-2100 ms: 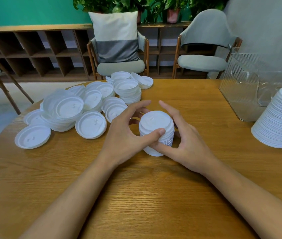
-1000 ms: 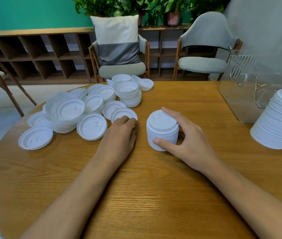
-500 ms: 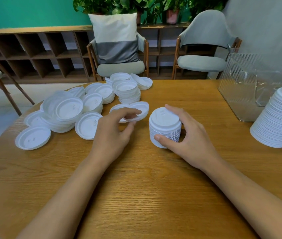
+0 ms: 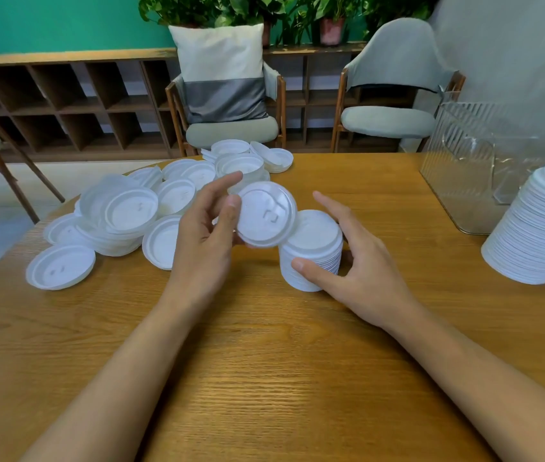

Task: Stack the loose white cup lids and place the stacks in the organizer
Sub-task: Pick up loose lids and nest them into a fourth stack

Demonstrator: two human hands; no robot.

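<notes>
Lid [image 4: 266, 218]: frame centre, tilted, rim pinched by left hand [image 4: 204, 241], just over stack [image 4: 313, 251]. Right hand [image 4: 358, 271] curls round stack, thumb touching. Judged light, thin, flexible, slick; hold at rim. Organizer [image 4: 471, 168]: upper right.

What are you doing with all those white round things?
A person is stacking white cup lids on a wooden table. The left hand pinches a single lid, tilted, right beside the top of a small stack that the right hand holds steady. Loose lids lie heaped on the left. A tall stack leans beside the clear organizer on the right.
</notes>
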